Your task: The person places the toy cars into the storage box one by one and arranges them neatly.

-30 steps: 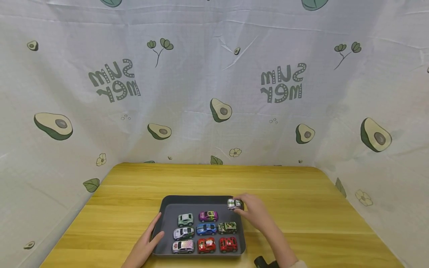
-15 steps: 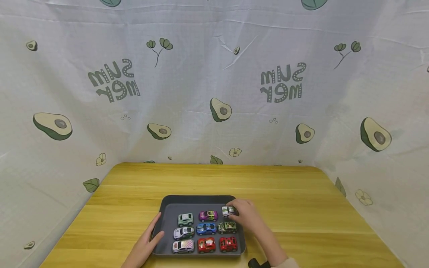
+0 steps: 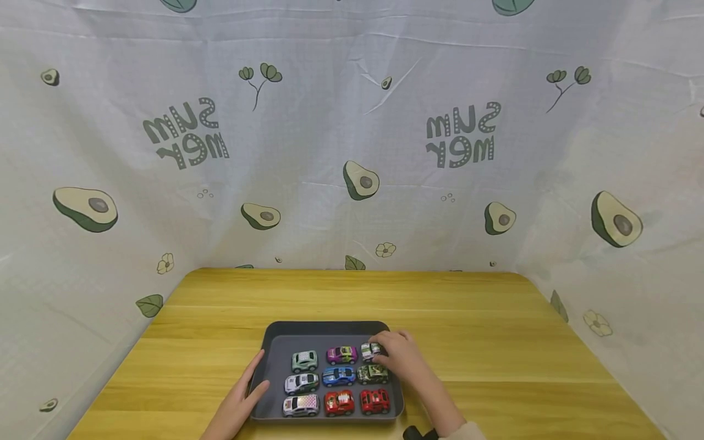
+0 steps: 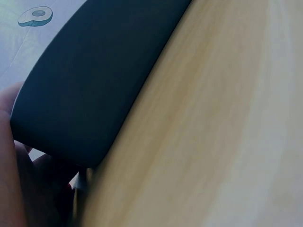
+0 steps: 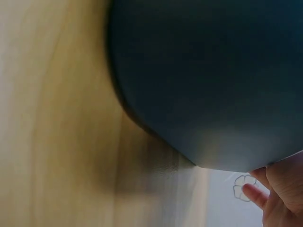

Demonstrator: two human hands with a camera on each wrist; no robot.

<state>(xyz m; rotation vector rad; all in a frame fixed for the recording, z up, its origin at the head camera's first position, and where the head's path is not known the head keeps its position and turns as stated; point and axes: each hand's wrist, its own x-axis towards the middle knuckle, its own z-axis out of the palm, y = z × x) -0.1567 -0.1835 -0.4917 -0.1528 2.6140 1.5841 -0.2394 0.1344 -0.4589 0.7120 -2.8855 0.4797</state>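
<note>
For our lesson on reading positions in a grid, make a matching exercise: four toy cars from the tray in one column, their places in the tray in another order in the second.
Column A
1. purple car
2. blue car
3. mint car
4. plain red car

Column B
a. near row, right
b. far row, left
c. centre of the grid
d. far row, middle

Pairs: 1-d, 2-c, 3-b, 4-a. All stand in the tray.
</note>
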